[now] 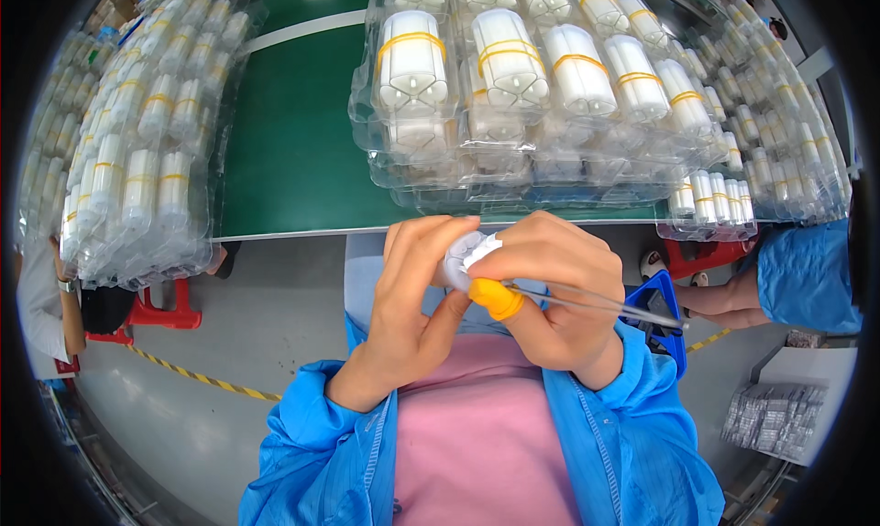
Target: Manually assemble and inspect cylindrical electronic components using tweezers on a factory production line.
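Close to my body, just off the table's front edge, my left hand (403, 301) is closed around a small white cylinder (456, 262), one end of which faces up between my fingers. My right hand (564, 279) meets it from the other side, its fingertips pressing at a white piece (483, 250) on the cylinder's end. A yellow finger cot (496, 299) covers my right thumb. Thin metal tweezers (610, 308) are tucked in the same hand, their far end sticking out to the right. My fingers hide most of the cylinder.
Stacked clear plastic trays (536, 173) of white cylinders with yellow bands stand ahead on the green table (289, 141). More tray stacks (137, 187) rise at left and right. A blue bin (674, 338) sits right. People sit on both sides, near red stools (165, 311).
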{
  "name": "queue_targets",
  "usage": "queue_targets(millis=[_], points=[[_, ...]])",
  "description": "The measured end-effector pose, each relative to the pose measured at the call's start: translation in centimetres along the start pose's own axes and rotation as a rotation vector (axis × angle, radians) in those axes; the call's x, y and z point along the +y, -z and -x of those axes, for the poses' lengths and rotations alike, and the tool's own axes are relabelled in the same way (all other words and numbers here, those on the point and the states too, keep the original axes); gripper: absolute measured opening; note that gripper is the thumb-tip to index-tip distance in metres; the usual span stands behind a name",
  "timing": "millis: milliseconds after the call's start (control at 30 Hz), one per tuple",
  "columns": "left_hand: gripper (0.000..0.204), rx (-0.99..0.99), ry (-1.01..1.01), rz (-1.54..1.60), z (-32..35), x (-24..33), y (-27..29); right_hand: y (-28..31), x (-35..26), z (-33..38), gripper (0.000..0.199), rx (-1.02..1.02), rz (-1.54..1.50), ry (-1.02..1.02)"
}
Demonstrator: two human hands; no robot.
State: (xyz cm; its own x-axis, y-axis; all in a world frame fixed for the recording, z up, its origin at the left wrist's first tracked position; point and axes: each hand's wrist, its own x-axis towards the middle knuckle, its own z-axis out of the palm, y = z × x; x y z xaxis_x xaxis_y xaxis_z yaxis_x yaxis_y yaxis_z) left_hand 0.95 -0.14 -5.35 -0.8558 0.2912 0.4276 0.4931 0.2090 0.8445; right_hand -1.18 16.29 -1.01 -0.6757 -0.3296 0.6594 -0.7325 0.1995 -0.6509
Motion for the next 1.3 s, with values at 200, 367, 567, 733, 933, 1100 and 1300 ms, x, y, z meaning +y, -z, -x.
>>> queue_targets(millis=[200, 367, 567, 733, 933, 1100, 1300], points=[[0.052, 0.07, -0.018, 0.068, -0.2, 0.2, -0.3, 0.2, 0.1, 0.1, 0.016, 0.031, -0.142, -0.085], [0.05, 0.083, 0.04, 0.291, -0.1, 0.3, -0.5, 0.3, 0.2, 0.6, 0.015, 0.106, -0.215, -0.108], [0.05, 0.073, 0.04, 0.274, 0.0, 0.4, -0.5, 0.2, -0.3, 0.3, 0.017, 0.086, -0.125, -0.066], [0.051, 0.074, 0.0, 0.202, 0.0, 0.4, -0.4, 0.2, -0.4, 0.2, 0.017, 0.069, -0.13, -0.07], [0.054, 0.095, 0.003, 0.155, 0.0, 0.2, -0.6, 0.1, 0.0, 0.3, 0.018, 0.055, -0.108, -0.056], [0.059, 0.074, -0.197, -0.364, -0.6, 0.3, 0.2, 0.5, -0.7, 0.1, 0.018, -0.019, -0.024, -0.1], [0.057, 0.062, -0.043, 0.032, -0.1, 0.7, -0.3, 1.0, -0.3, 0.4, 0.018, 0.058, -0.172, -0.093]])
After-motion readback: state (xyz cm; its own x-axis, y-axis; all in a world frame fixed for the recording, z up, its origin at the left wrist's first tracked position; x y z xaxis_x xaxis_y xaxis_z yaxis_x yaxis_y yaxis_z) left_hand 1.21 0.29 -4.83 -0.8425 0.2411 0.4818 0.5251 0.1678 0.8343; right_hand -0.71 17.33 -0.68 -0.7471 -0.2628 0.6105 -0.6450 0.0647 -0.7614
